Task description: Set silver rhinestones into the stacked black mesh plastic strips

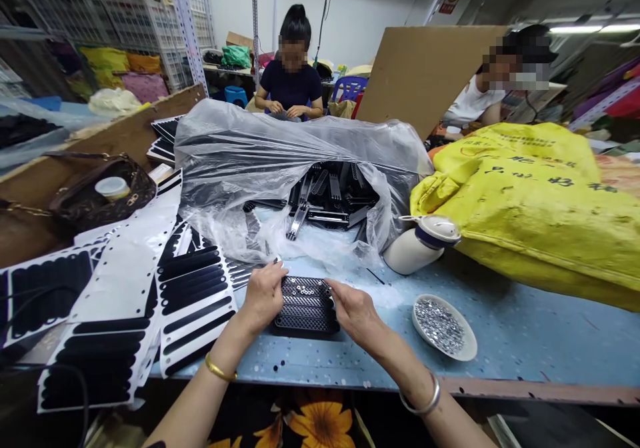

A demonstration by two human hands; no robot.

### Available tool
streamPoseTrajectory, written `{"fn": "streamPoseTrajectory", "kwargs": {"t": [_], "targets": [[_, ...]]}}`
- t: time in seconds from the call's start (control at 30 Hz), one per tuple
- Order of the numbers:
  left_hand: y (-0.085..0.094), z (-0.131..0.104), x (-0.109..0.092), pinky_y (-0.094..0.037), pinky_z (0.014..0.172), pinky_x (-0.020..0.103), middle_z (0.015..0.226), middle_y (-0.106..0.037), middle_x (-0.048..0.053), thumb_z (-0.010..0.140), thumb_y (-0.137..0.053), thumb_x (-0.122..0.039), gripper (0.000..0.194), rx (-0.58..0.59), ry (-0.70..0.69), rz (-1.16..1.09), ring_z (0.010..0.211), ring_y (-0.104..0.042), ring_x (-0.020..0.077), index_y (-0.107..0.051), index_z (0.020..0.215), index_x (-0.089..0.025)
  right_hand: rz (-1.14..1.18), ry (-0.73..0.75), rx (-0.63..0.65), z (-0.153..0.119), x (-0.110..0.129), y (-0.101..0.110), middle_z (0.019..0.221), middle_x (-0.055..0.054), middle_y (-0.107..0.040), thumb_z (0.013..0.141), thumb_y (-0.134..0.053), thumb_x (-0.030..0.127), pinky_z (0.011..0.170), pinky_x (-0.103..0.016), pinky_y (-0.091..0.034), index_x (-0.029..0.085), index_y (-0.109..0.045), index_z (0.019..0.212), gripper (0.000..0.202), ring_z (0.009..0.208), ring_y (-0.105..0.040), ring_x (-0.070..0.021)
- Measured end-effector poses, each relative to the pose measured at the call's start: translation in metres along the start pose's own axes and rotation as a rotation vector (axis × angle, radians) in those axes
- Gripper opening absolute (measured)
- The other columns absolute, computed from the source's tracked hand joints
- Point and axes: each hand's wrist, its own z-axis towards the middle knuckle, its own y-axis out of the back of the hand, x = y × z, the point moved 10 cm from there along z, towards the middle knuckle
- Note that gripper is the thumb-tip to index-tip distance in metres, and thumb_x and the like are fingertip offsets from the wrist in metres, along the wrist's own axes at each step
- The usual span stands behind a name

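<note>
Black perforated strips (pixel 306 320) lie side by side in a flat block on the table in front of me. Several small silver rings (pixel 303 291) sit on the far strip. At the block's left end, my left hand (pixel 264 295) is closed, its fingers curled against the far corner. My right hand (pixel 356 311) is closed at the right end, fingers together and tips on the far right corner. To the right, a white bowl (pixel 471 349) holds many small silver metal pieces (pixel 440 326).
Behind the block, a clear plastic bag (pixel 225 161) gapes over black strips (pixel 330 198). A white lidded mug (pixel 413 251) leans beside a yellow sack (pixel 540 215). Sheets of black adhesive strips (pixel 195 301) and a brown handbag (pixel 105 188) lie left. Two people sit across.
</note>
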Motion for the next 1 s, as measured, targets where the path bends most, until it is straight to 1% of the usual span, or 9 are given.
{"fn": "streamPoseTrajectory", "kwargs": {"t": [0.07,0.13,0.23,0.3,0.43,0.57,0.77,0.83,1.0], "targets": [[0.001,-0.007,-0.011,-0.051,0.096,0.051,0.13,-0.065,0.01,0.075,-0.047,-0.002,0.05,0.016,-0.092,0.118,0.126,-0.057,0.0341,-0.073,0.113,-0.02,-0.096,0.085,-0.027,-0.007,0.005,-0.002,0.111,-0.004,-0.071,0.093,-0.03,0.028,0.083,-0.012,-0.053,0.021,-0.059,0.131,0.049,0.094,-0.068,-0.0041],[-0.001,-0.014,-0.021,-0.048,0.097,0.056,0.135,-0.062,0.011,0.072,-0.046,0.001,0.057,0.045,-0.155,0.203,0.131,-0.051,0.0388,-0.07,0.119,-0.02,-0.196,0.141,-0.042,-0.011,0.007,-0.006,0.106,-0.007,-0.072,0.093,-0.029,0.024,0.077,-0.012,-0.052,0.019,-0.057,0.134,0.05,0.087,-0.068,-0.0044],[-0.007,-0.018,-0.03,-0.045,0.095,0.058,0.139,-0.058,0.013,0.071,-0.046,0.002,0.059,0.111,-0.197,0.266,0.133,-0.047,0.0426,-0.069,0.121,-0.019,-0.303,0.181,-0.037,-0.013,0.007,-0.011,0.094,-0.008,-0.072,0.09,-0.032,0.019,0.067,-0.01,-0.046,0.015,-0.055,0.135,0.051,0.073,-0.064,-0.0029],[-0.01,-0.019,-0.033,-0.045,0.094,0.058,0.139,-0.058,0.014,0.072,-0.046,0.002,0.057,0.144,-0.21,0.285,0.132,-0.046,0.0434,-0.069,0.12,-0.019,-0.348,0.2,-0.009,-0.013,0.01,-0.014,0.088,-0.008,-0.071,0.088,-0.033,0.017,0.064,-0.009,-0.042,0.016,-0.054,0.137,0.053,0.067,-0.061,-0.0013],[-0.012,-0.02,-0.032,-0.044,0.096,0.056,0.138,-0.059,0.014,0.072,-0.045,0.003,0.059,0.146,-0.226,0.294,0.132,-0.047,0.042,-0.068,0.123,-0.018,-0.429,0.16,0.123,-0.013,0.013,-0.021,0.088,-0.006,-0.069,0.086,-0.031,0.011,0.064,-0.011,-0.038,0.022,-0.049,0.14,0.059,0.064,-0.056,-0.0006],[-0.014,-0.023,-0.028,-0.043,0.098,0.055,0.136,-0.06,0.014,0.07,-0.047,0.003,0.064,0.142,-0.234,0.287,0.13,-0.048,0.0418,-0.066,0.127,-0.017,-0.497,0.09,0.244,-0.013,0.013,-0.025,0.093,-0.007,-0.069,0.084,-0.03,0.01,0.066,-0.014,-0.038,0.026,-0.042,0.146,0.065,0.068,-0.057,-0.0031],[-0.016,-0.023,-0.022,-0.045,0.096,0.054,0.137,-0.06,0.012,0.072,-0.045,0.002,0.063,0.159,-0.194,0.248,0.129,-0.05,0.0395,-0.066,0.128,-0.021,-0.527,0.088,0.27,-0.01,0.012,-0.021,0.097,-0.009,-0.067,0.084,-0.034,0.012,0.072,-0.014,-0.039,0.023,-0.045,0.142,0.06,0.073,-0.057,-0.0016],[-0.016,-0.022,-0.02,-0.045,0.097,0.054,0.137,-0.06,0.011,0.073,-0.044,0.002,0.064,0.167,-0.174,0.237,0.13,-0.05,0.0389,-0.065,0.128,-0.022,-0.534,0.08,0.28,-0.009,0.008,-0.02,0.097,-0.01,-0.067,0.083,-0.036,0.012,0.07,-0.014,-0.037,0.021,-0.047,0.14,0.059,0.074,-0.057,-0.0016],[-0.017,-0.023,-0.019,-0.045,0.096,0.054,0.139,-0.058,0.012,0.074,-0.043,0.002,0.062,0.17,-0.161,0.241,0.13,-0.05,0.0404,-0.066,0.127,-0.021,-0.531,0.036,0.265,-0.009,-0.004,-0.018,0.094,-0.007,-0.067,0.082,-0.036,0.012,0.066,-0.015,-0.03,0.024,-0.045,0.141,0.061,0.073,-0.056,-0.0021]]}}
